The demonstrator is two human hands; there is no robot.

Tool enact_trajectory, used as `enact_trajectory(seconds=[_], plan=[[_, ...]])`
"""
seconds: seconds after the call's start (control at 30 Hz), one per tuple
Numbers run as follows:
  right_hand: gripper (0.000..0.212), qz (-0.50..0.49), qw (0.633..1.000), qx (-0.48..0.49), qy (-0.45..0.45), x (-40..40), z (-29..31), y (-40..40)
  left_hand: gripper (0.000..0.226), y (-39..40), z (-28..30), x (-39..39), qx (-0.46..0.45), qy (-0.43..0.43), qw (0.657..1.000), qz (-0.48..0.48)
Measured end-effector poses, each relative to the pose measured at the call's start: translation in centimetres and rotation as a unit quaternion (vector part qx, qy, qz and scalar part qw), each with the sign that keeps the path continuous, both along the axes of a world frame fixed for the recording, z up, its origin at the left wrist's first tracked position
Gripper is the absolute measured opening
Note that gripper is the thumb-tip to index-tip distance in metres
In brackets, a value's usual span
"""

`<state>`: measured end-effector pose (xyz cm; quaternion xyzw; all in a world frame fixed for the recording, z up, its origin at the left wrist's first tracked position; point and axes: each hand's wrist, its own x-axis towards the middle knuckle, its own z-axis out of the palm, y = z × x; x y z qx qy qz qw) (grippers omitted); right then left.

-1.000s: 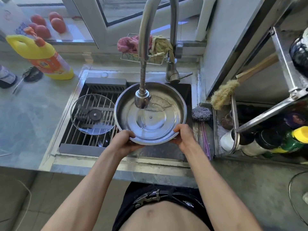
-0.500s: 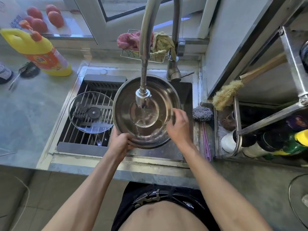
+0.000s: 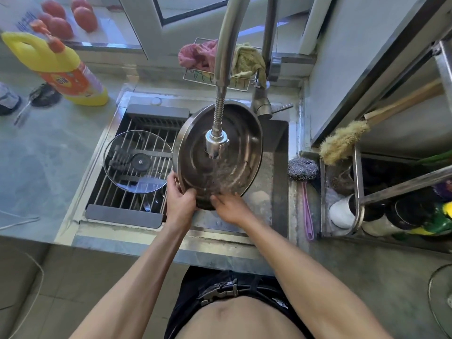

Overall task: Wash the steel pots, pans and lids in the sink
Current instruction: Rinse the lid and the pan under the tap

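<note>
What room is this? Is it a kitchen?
Yes, most likely a home kitchen. There is a sink with a tall faucet running water, a yellow bottle of dish soap on the counter, and a steel scrubber beside the sink.

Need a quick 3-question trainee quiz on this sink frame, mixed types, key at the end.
1. True or false: water from the faucet head runs onto the steel lid.
2. Which hand grips the lid's rim? A) left hand B) neither
3. Fill in: the glass lid lies on the ___ rack.

Key: 1 true; 2 A; 3 drying (the drying rack sits left of the steel lid). The right hand touches the lid's lower edge.
</note>
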<state>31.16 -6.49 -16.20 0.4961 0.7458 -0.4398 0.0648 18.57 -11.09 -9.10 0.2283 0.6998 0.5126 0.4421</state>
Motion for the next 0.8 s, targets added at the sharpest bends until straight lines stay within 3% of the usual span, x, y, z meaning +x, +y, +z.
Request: enact_trajectory(seconds=[0.1, 0.17, 0.23, 0.33, 0.47, 0.6, 0.8], plan=[[0.040, -0.079, 0.980, -0.108, 0.145, -1.7, 1.1, -0.7, 0.048, 0.3, 0.5, -0.5, 0.000, 0.012, 1.000, 0.002], [0.047, -0.034, 0.978, -0.093, 0.182, -1.5, 1.6, -0.4, 0.051, 0.6, 0.9, -1.1, -0.008, 0.009, 1.000, 0.017], [0.060, 0.064, 0.990, -0.006, 0.129, -0.4, 1.6, 0.3, 0.053, 0.8, 1.3, -1.7, -0.019, 0.001, 0.999, 0.026], [0.069, 0.168, 0.976, 0.136, -0.034, 2.1, 0.7, 2.1, 0.052, 0.9, 2.0, -2.6, -0.032, -0.014, 0.999, 0.015], [0.071, 0.161, 0.940, 0.235, -0.186, 5.1, -0.2, 4.0, 0.047, 1.1, 3.5, -3.2, -0.055, 0.001, 0.998, -0.041], [0.063, 0.101, 0.931, 0.315, -0.158, 5.6, -0.9, 2.9, 0.028, 1.5, 4.4, -3.1, -0.053, 0.005, 0.997, -0.052], [0.056, 0.071, 0.943, 0.314, -0.086, 5.1, -1.1, 1.5, 0.019, 1.8, 5.7, -2.3, -0.022, 0.030, 0.997, -0.061]])
